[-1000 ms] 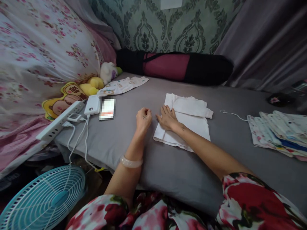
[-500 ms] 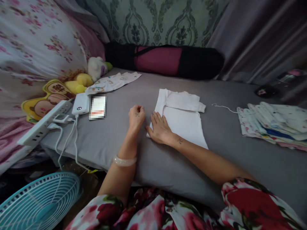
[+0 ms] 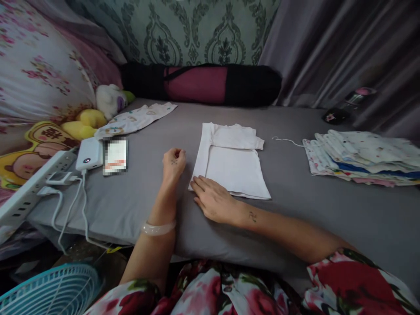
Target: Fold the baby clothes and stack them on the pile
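Observation:
A white long-sleeved shirt (image 3: 232, 170) lies on the grey bed sheet. Its left side is turned over in a straight strip, and one sleeve (image 3: 234, 137) is laid across the top. My right hand (image 3: 216, 201) rests flat, fingers outstretched, over the near left corner of the shirt. To the left of the shirt, apart from it, my left hand (image 3: 173, 164) is curled into a loose fist against the sheet. Nothing shows in that fist. A pale bangle (image 3: 158, 228) circles my left forearm.
Folded clothes (image 3: 364, 157) are stacked at the right, with a white hanger hook (image 3: 274, 138) beside them. A patterned garment (image 3: 138, 119) lies at the far left. Near the left edge are a power bank (image 3: 89, 154), a power strip (image 3: 36, 188), cables and a fan (image 3: 55, 291).
My right hand has slid toward me along the shirt's turned-over left edge to its near corner. The left hand stays in a fist beside the shirt. The view has shifted slightly right.

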`<state>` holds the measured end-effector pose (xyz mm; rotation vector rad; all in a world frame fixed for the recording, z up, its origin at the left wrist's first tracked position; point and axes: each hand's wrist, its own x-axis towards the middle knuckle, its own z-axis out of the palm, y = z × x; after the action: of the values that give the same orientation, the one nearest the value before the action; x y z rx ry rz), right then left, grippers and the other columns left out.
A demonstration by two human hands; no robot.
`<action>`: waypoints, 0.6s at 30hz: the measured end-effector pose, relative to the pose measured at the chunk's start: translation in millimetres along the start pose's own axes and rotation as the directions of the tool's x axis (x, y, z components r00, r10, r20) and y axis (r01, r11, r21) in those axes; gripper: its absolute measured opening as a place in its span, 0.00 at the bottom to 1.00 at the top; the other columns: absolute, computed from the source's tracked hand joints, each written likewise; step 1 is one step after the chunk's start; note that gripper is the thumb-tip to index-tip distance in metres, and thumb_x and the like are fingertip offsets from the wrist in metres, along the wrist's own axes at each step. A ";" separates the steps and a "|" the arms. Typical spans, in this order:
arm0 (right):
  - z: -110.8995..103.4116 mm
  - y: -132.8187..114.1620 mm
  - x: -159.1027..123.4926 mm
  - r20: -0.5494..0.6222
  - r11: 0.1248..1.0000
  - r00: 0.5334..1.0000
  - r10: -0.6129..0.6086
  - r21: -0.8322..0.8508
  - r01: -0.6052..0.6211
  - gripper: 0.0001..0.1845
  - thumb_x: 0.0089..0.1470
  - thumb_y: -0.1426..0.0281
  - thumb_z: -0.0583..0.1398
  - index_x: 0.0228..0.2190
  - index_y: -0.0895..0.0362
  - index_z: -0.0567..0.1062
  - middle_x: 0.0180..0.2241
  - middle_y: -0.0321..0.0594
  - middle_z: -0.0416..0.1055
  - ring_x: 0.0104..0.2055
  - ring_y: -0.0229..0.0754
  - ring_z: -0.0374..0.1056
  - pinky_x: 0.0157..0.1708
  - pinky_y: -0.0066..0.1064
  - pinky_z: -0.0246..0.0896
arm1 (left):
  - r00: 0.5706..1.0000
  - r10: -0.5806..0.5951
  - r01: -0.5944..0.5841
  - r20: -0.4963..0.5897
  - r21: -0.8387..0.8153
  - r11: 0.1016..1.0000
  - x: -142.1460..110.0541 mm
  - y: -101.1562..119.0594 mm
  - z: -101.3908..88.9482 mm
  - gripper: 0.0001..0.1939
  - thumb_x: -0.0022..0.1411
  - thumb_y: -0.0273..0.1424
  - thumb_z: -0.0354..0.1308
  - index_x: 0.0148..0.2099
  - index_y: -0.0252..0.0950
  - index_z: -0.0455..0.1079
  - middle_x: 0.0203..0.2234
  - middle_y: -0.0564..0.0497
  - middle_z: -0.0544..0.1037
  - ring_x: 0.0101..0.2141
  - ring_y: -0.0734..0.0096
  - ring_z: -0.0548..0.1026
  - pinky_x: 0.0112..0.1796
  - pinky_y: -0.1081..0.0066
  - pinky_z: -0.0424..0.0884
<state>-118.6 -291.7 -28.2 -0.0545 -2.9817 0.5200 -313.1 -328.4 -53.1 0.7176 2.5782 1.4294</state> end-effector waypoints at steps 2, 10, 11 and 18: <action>-5.2 1.9 -6.1 0.027 1.000 0.999 -0.028 0.005 0.028 0.26 0.63 0.70 0.50 0.60 0.68 0.62 0.62 0.58 0.58 0.66 0.51 0.50 0.64 0.43 0.49 | 0.999 0.030 -0.031 0.032 0.009 0.999 -1.0 -0.2 1.5 0.13 0.58 0.38 0.52 0.35 0.35 0.72 0.26 0.48 0.76 0.29 0.68 0.73 0.33 0.71 0.67; -31.2 14.7 -32.0 0.101 0.985 0.986 -0.129 0.132 0.116 0.22 0.62 0.73 0.52 0.57 0.62 0.67 0.63 0.53 0.58 0.66 0.47 0.51 0.64 0.43 0.48 | 0.981 0.128 -0.146 0.144 0.116 0.983 -11.4 13.5 3.9 0.13 0.60 0.35 0.50 0.38 0.36 0.74 0.31 0.47 0.79 0.33 0.66 0.74 0.39 0.68 0.69; -34.9 17.7 -34.8 0.115 0.979 0.982 -0.147 0.162 0.128 0.21 0.62 0.73 0.52 0.56 0.62 0.69 0.63 0.52 0.58 0.66 0.46 0.51 0.65 0.42 0.47 | 0.973 0.161 -0.184 0.168 0.130 0.974 -12.8 14.4 5.5 0.13 0.61 0.34 0.50 0.39 0.36 0.74 0.32 0.47 0.79 0.34 0.66 0.74 0.39 0.68 0.69; -61.1 41.7 -52.4 0.187 0.872 0.973 -0.138 0.489 0.030 0.18 0.63 0.73 0.51 0.51 0.56 0.74 0.57 0.42 0.69 0.60 0.41 0.62 0.60 0.34 0.55 | 0.823 0.465 -0.537 0.326 0.179 0.824 -20.2 13.1 19.3 0.14 0.62 0.30 0.49 0.44 0.35 0.74 0.36 0.44 0.78 0.40 0.62 0.73 0.46 0.64 0.67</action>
<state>-58.6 -234.9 9.2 0.1882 -2.9322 1.3199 -284.7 -316.8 -55.6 1.6203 2.4822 0.9822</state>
